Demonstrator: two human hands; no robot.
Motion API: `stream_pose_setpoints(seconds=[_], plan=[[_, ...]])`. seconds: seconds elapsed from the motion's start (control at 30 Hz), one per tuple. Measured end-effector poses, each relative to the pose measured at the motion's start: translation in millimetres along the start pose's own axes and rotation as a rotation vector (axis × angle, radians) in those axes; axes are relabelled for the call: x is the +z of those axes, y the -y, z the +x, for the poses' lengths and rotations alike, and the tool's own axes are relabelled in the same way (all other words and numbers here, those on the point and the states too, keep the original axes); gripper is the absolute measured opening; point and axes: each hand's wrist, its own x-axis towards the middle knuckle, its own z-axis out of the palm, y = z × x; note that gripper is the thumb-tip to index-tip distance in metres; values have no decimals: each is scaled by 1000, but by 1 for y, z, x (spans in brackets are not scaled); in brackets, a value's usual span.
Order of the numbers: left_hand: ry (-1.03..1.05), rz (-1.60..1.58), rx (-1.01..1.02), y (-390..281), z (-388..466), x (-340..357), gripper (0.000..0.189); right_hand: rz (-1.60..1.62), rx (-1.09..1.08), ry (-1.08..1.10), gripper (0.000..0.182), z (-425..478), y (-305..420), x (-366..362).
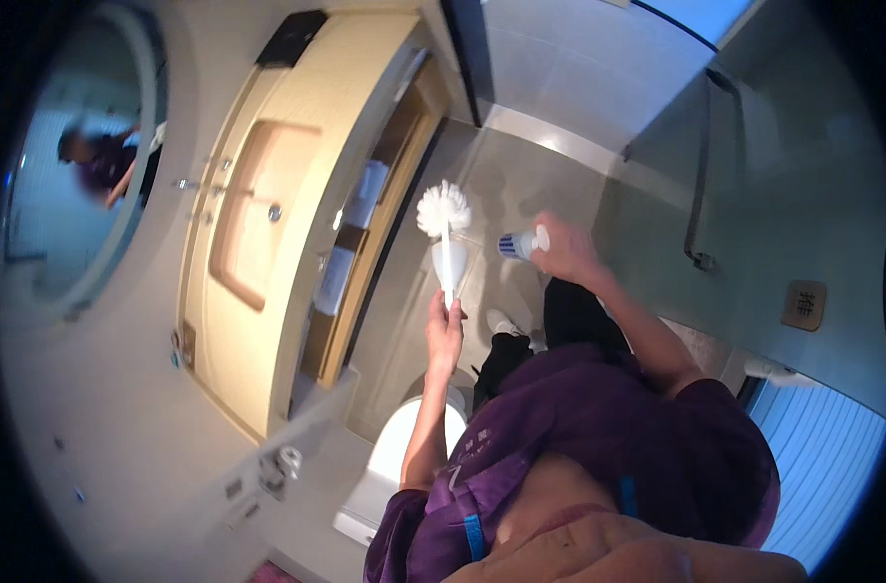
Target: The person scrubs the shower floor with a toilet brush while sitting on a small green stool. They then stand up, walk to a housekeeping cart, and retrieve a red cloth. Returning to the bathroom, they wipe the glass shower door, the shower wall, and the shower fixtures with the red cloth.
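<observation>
My left hand [444, 339] grips the white handle of a toilet brush [444, 210], whose round bristle head points away from me over the grey floor. Below the brush, partly covered by its handle, is a white tapered object [459, 262], maybe the brush holder. My right hand [568, 249] is closed around a white bottle [517, 245] with blue stripes, tilted so that its striped end points left towards the brush. The hand hides part of the bottle. A white toilet [395, 444] stands beneath my left forearm.
A long washbasin counter [308, 95] with a sunken sink [231, 255] runs along the left, above a shelf holding folded white towels [335, 280]. A round mirror [133, 218] hangs on the left wall. A glass panel [763, 218] with a metal handle [699, 175] stands at the right.
</observation>
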Motion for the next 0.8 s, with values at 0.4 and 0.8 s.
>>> stream_pose_setpoints(seconds=[0.4, 0.8], plan=[[389, 132, 266, -173, 246, 168, 61, -14, 138, -353, 37, 207, -100, -105], [501, 424, 514, -326, 456, 339, 58, 24, 106, -412, 30, 366, -150, -260]])
